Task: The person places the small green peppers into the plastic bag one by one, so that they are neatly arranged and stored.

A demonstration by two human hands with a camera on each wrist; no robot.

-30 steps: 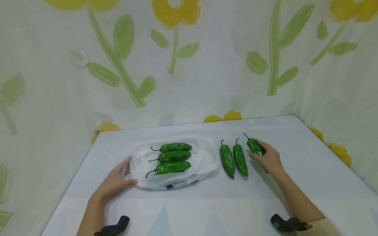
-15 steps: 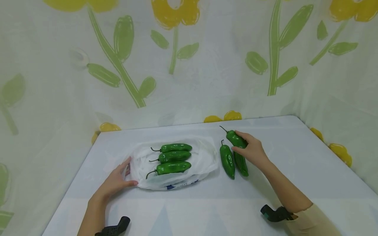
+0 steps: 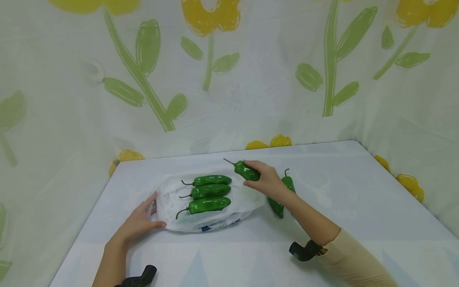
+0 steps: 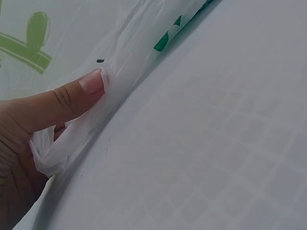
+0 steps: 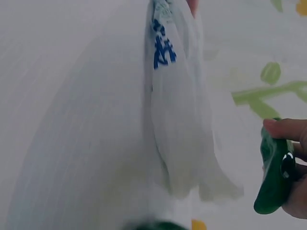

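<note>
Three green peppers lie in a row on the white plastic bag, stems to the left. At the bag's left edge is my left hand, its thumb and fingers spread apart. In the left wrist view the thumb touches the crumpled plastic, and part of the fingers is hidden by it. My right hand grips another green pepper between thumb and fingers, over the bag's right side. In the right wrist view this hand shows at the right edge, with its pepper.
Two more peppers lie right of the bag, one green pepper and another green pepper, both partly hidden by my right hand and forearm. A flower-patterned curtain stands behind the white table.
My right hand has carried its pepper leftward, from beyond the two peppers on the right to over the bag's right side. The left hand has stayed at the bag's edge.
</note>
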